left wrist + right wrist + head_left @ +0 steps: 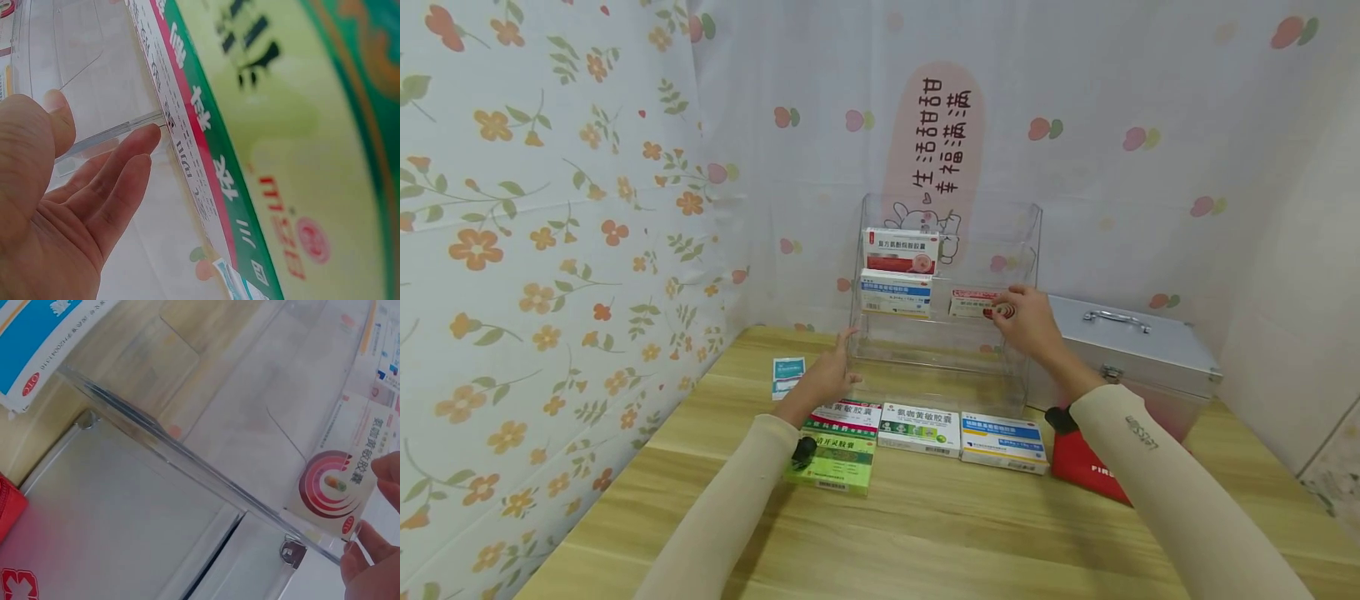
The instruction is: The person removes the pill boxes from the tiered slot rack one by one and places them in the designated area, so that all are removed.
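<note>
A clear tiered rack [940,360] stands at the back of the table. My right hand [1028,321] pinches the right end of a white-and-red medicine box [972,303] at the rack's middle tier. In the right wrist view that box [337,465] shows pink rings and a capsule picture, with fingertips at its edge. My left hand [826,377] is at the rack's left side, fingers fairly straight and touching the edge. Seen from the left wrist, the thumb and fingers of this hand [81,206] lie on either side of the clear panel.
A red-and-white box [901,252] and a blue-and-white box [895,294] stand in the rack's left. Before it lie a green box [842,467], a white-green box [919,427] and another blue-and-white box [1003,442]. A silver case [1120,342] and red pouch [1082,462] are right.
</note>
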Tool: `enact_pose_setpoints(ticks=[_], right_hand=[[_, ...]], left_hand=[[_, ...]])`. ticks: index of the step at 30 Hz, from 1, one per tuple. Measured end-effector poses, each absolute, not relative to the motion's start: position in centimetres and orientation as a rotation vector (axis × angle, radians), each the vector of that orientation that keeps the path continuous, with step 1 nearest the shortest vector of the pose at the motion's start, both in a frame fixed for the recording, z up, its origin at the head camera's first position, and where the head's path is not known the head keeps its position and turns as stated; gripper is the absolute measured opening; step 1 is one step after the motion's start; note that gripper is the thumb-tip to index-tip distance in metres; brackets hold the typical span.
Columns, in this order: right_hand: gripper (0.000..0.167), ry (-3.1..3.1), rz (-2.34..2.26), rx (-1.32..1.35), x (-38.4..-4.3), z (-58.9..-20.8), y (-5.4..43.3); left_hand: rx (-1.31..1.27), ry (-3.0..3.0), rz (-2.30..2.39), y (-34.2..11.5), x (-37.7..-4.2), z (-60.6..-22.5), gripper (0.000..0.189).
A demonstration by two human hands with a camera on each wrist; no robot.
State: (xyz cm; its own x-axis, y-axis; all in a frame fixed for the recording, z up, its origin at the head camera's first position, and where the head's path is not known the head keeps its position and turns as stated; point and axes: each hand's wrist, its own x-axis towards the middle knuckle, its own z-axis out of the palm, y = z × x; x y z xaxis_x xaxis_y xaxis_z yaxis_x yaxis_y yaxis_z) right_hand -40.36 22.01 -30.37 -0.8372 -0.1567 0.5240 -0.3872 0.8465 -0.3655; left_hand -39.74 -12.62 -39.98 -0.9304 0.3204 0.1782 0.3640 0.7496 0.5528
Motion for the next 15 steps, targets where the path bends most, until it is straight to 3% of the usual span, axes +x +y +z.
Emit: enact_pose_setpoints(ticks=[15], right_hand=[[0.028,-2.678,0.507,0.463,-41.03,-29.39,22.18]], left_hand=[[-0.576,-2.865,-0.906,-12.68,-39.92,-40.14,0.093]])
